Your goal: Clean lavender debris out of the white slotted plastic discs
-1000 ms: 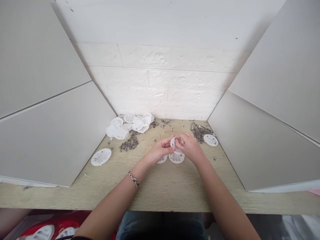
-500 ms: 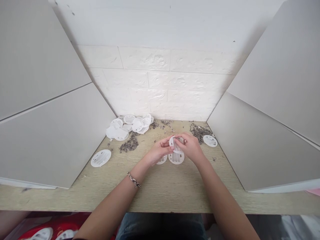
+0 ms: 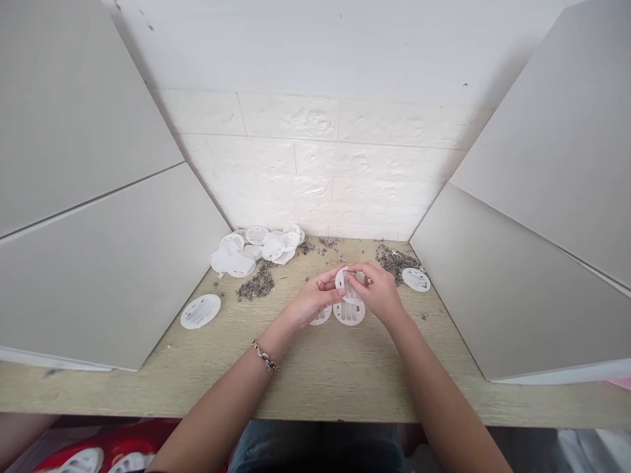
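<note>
My left hand [image 3: 315,299], a chain bracelet on its wrist, pinches the left edge of a round white slotted plastic disc [image 3: 349,291] above the table. My right hand [image 3: 377,289] is closed at the disc's upper right side, its fingertips against the face near a slot. Whether those fingertips also hold a small part cannot be made out. Below the held disc, a second slotted disc [image 3: 349,314] lies on the wood, and another disc [image 3: 321,316] shows partly from under my left hand.
White discs [image 3: 240,264] are heaped at the back left, beside small dark metal pieces [image 3: 257,282]. More such pieces [image 3: 394,261] lie back right by a disc [image 3: 417,280]. One disc [image 3: 200,311] lies left. Grey panels [image 3: 108,276] flank the wooden table [image 3: 345,381].
The whole view has shifted slightly. Both hands keep the same hold on the disc, with only a slight movement of the right fingertips on its face.
</note>
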Tool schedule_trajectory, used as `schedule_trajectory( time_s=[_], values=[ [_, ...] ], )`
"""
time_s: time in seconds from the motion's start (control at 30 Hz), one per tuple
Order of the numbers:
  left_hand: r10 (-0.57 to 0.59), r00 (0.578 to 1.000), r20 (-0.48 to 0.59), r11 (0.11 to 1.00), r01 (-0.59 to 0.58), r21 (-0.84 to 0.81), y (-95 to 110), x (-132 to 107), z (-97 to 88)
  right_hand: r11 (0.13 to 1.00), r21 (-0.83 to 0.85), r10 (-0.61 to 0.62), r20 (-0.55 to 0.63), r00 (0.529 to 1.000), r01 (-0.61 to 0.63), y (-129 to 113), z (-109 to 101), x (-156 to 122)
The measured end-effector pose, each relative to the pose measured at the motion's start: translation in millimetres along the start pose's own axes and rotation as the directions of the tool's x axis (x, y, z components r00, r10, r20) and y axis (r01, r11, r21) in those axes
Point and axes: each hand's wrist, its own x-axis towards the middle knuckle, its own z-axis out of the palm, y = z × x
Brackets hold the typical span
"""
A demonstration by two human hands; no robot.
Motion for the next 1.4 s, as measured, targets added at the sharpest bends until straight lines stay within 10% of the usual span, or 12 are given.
schedule_trajectory(
  time_s=[0.33, 0.53, 0.87, 1.4],
  values=[
    [-0.002, 1.000, -0.003, 1.000, 0.002, 0.013, 1, -1, 0.5, 0.999, 0.015, -0.038, -0.008, 0.999, 0.038, 4, 5, 1],
    [-0.031, 0.999, -0.037, 0.999, 0.032, 0.034, -1, 0, -1.6, 0.985, 0.094, 0.136, 0.101, 0.985, -0.146, 5, 3, 3],
    [-0.044, 0.999, 0.018, 0.995, 0.042, 0.089, -2, 0, -1.3, 0.715, 0.390, 0.434, 0.403, 0.806, -0.580, 11, -1, 7],
    [-0.021, 1.000, -0.008, 0.999, 0.022, 0.046, -2, 1, -0.4, 0.510, 0.495, 0.545, 0.446, 0.710, -0.703, 6, 9, 7]
  ],
)
